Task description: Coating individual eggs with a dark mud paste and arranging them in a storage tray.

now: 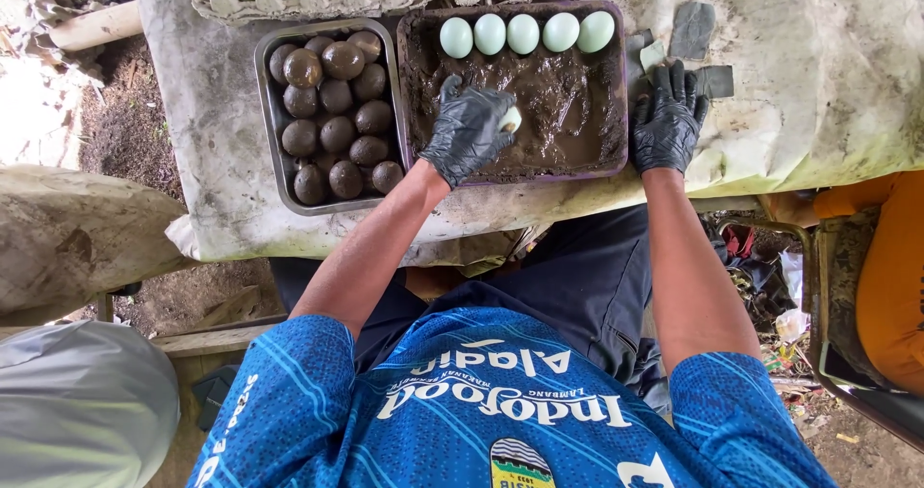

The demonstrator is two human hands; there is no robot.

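Left hand (466, 128): black disposable glove, glossy, wrinkled, mud-smeared. Right hand (666, 117): matching black glove. Forearms bare below short sleeves. Blue jersey (500, 401), lighter diagonal stripes, white lettering, crest on chest. Dark trousers (587, 276).

Both black-gloved hands reach forward: left hand (468, 127) curled closed, right hand (667, 117) flat with fingers spread.

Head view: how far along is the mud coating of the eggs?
Done: about fourteen mud-coated eggs fill the metal tray. In hand: the left hand, black-gloved, rolls one pale egg in the mud tray; the right hand rests at that tray's edge. Left: five clean pale green eggs lined along the mud, more in the carton behind.
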